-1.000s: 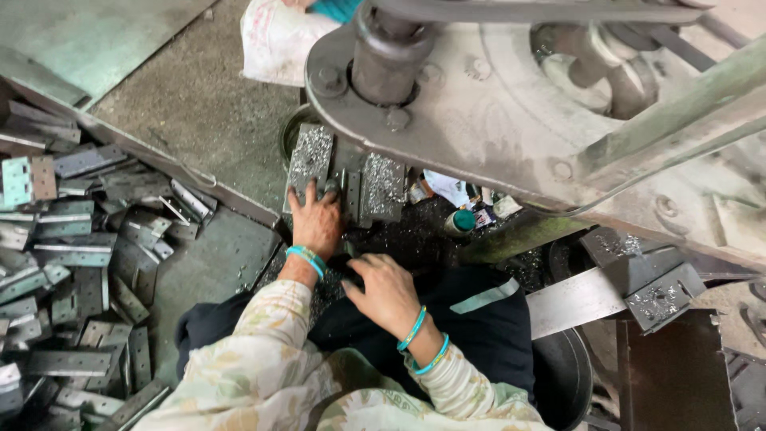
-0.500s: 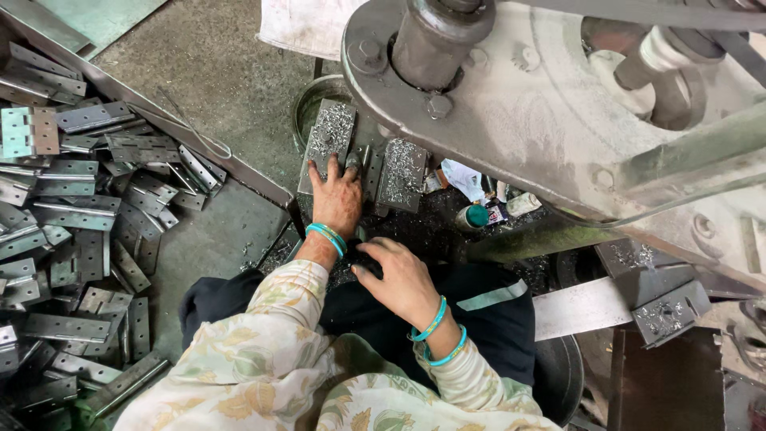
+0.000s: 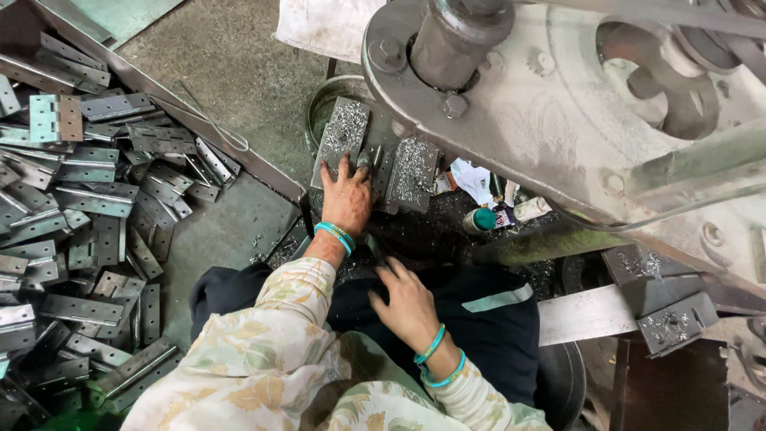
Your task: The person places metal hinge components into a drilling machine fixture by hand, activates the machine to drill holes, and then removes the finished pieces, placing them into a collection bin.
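Observation:
My left hand point(image 3: 346, 199) reaches forward and lies flat, fingers spread, on a grey metal piece point(image 3: 369, 162) between two steel plates covered in shavings, the left plate point(image 3: 343, 134) and the right plate point(image 3: 411, 172). It wears teal bangles. My right hand point(image 3: 407, 302) rests nearer my body on dark cloth over my lap point(image 3: 487, 319), fingers bent downward; whether anything is under them is hidden. Both arms are in floral sleeves.
A large grey press machine point(image 3: 558, 104) overhangs the plates at the top right. A heap of steel hinges point(image 3: 88, 207) fills the left side behind a metal rail point(image 3: 199, 120). Small bottles point(image 3: 499, 215) and a round tub rim point(image 3: 319, 100) lie near the plates.
My left hand has slid slightly forward and spread its fingers between the two shaving-covered plates. My right hand has stayed over my lap.

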